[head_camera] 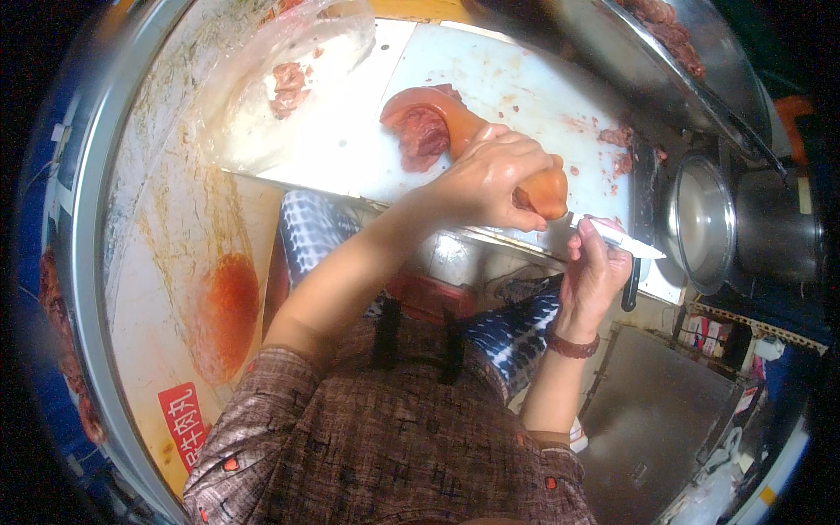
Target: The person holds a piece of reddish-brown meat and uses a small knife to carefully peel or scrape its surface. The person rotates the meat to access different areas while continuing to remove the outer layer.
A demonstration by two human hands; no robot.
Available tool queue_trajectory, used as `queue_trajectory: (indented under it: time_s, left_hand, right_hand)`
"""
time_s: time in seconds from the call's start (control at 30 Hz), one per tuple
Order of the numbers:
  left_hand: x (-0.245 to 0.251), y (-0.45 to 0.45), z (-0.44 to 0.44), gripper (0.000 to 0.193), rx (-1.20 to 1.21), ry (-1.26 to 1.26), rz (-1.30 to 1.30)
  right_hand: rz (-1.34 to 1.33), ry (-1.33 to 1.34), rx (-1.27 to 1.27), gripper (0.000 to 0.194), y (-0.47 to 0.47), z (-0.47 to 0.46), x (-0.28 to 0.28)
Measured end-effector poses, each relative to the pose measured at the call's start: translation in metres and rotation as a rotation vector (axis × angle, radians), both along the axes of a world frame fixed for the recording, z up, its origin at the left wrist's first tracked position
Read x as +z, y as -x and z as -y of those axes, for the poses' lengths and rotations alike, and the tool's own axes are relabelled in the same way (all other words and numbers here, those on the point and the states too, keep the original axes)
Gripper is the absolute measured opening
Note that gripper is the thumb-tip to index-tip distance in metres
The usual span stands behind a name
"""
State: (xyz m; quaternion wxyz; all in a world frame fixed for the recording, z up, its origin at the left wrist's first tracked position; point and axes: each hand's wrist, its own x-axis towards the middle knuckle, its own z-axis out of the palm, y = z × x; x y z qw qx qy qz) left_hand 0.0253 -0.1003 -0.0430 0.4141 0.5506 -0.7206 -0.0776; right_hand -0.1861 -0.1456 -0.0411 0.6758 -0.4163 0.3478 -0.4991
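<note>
My left hand point(492, 174) is wrapped over a curved, skin-on leg of meat point(466, 121), orange-brown outside with dark red flesh at its far cut end. Its narrower end point(551, 190) sticks out past my thumb, close to the near edge of the white cutting board point(472, 65). Between the thumb and fingers of my right hand point(596, 259) is a small white knife point(630, 243), its pointed end directed right, away from the meat. A small gap separates my right hand from the leg. Part of the knife is hidden by my fingers.
Meat pieces point(289, 88) lie on a clear plastic bag point(230, 131) at left. Scraps point(617, 136) dot the board's right side, beside a black-handled knife point(632, 285). Beyond stand a metal bowl point(730, 226), a dark pot point(777, 223) and a large metal basin point(656, 79) holding meat.
</note>
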Motion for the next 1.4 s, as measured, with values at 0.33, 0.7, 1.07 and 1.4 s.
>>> queue_trajectory:
  time_s: [0.33, 0.7, 1.07, 1.4]
  left_hand:
    - [0.001, 0.000, 0.000, 0.065, 0.009, -0.011, 0.012]
    - [0.001, 0.001, 0.001, 0.065, 0.014, 0.009, 0.012]
    - [-0.002, 0.000, 0.003, 0.066, -0.002, 0.044, -0.002]
    - [0.000, 0.001, 0.003, 0.064, 0.006, 0.030, -0.006]
  right_hand:
    - [-0.031, 0.002, -0.005, 0.015, -0.007, -0.002, -0.005]
    - [-0.097, 0.014, -0.049, 0.011, -0.012, -0.005, -0.003]
    - [0.026, -0.021, -0.023, 0.012, -0.004, -0.001, 0.000]
    - [0.169, -0.148, 0.028, 0.013, -0.001, -0.001, 0.000]
